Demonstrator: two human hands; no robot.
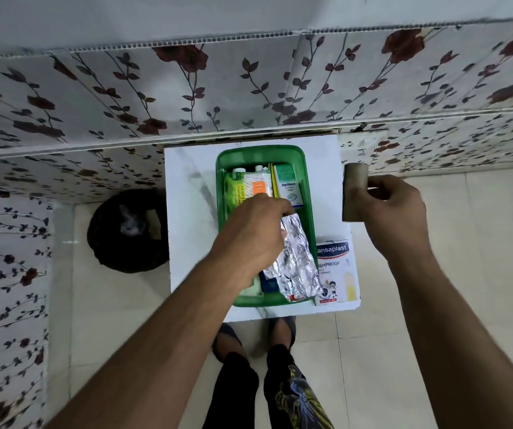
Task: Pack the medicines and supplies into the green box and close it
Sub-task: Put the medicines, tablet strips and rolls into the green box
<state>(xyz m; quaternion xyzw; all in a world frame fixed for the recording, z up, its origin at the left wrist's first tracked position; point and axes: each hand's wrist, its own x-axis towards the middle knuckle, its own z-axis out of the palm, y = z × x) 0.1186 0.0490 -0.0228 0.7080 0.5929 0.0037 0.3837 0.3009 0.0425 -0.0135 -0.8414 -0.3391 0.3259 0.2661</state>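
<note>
White marble-look tabletop [187, 187] against floral-tiled wall [125, 94]; black round bin [128, 230] on floor at left. Green translucent plastic box [306, 168], lidless, centred on top, packed at far end with white Optibex carton [287, 185] and orange-and-yellow packs [256, 188]. White Hansaplast plaster carton [337, 274] flat just right of box. Left hand [253, 233] over box, pinching crinkled silver foil strip [295, 261]. Right hand [391, 205] clasping brownish cylindrical roll [354, 184] at table's right edge.

The left hand [250, 233] hides part of the green box's [306, 168] contents.
</note>
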